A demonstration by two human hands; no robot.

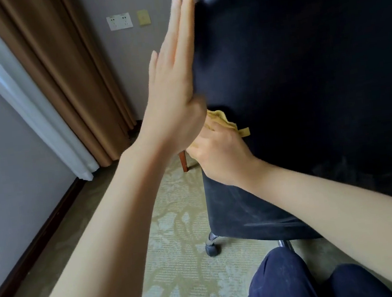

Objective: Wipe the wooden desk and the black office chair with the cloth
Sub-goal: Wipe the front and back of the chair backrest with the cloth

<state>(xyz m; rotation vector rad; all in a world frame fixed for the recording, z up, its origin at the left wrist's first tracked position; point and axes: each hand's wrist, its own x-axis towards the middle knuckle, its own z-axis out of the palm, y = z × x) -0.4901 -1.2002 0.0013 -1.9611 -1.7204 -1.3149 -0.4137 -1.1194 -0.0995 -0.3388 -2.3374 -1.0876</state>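
Yellow cloth bunched, mostly hidden, black chair matte, perhaps dusty

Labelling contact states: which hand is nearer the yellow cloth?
Right. The right hand grips the yellow cloth against the black chair; the left hand lies flat on the chair's edge just above.

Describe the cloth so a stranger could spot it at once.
Find the big black chair filling the right side. At its left edge, halfway down, the right hand grips a crumpled cloth against it. It is the only yellow thing on the black.
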